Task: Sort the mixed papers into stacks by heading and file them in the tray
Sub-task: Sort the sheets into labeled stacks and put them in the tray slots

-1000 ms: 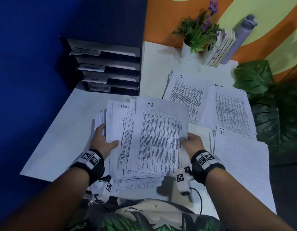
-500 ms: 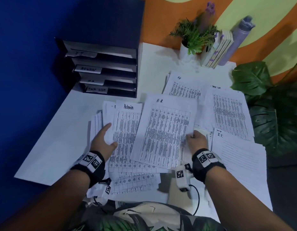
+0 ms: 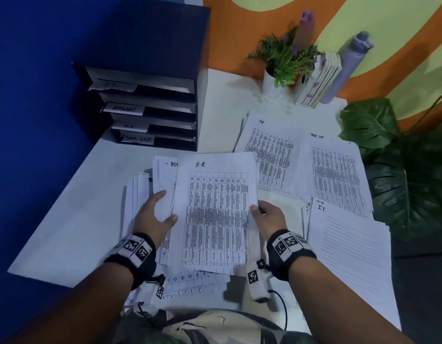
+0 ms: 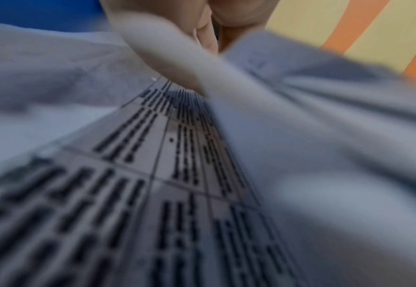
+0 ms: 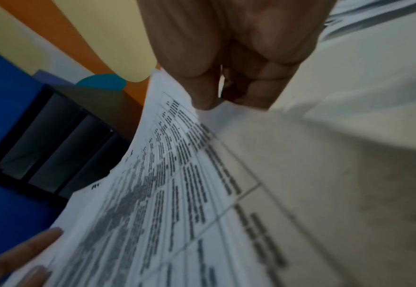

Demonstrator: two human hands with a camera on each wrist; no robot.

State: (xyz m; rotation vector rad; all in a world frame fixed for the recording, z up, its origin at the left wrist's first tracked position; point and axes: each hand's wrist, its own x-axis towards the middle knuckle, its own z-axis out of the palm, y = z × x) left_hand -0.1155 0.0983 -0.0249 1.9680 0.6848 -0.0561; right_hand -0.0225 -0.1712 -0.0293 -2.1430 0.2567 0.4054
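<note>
A printed sheet headed H.R (image 3: pixel 215 214) is held over the mixed pile (image 3: pixel 140 194) at the table's front. My right hand (image 3: pixel 258 211) pinches its right edge between thumb and fingers, which the right wrist view shows too, with the hand (image 5: pixel 216 93) on the sheet (image 5: pixel 165 194). My left hand (image 3: pixel 155 212) rests on the pile with straight fingers, its thumb at the sheet's left edge. An Admin sheet (image 3: pixel 165 170) peeks out underneath. The dark tray (image 3: pixel 150 108) stands at the back left, its slots labelled IT, Admin, H.R and Task List.
Three sorted stacks lie on the right: H.R (image 3: pixel 272 150), Task List (image 3: pixel 339 175) and I.T. (image 3: pixel 349 249). A potted plant (image 3: pixel 284 58), books (image 3: pixel 321 80) and a bottle (image 3: pixel 346 68) stand at the back edge. Large leaves (image 3: pixel 401 170) overhang the right side.
Half a second ago the H.R sheet sat further right, with the Admin sheet bare. Now it covers most of the Admin sheet again. My left hand has stayed on the pile.
</note>
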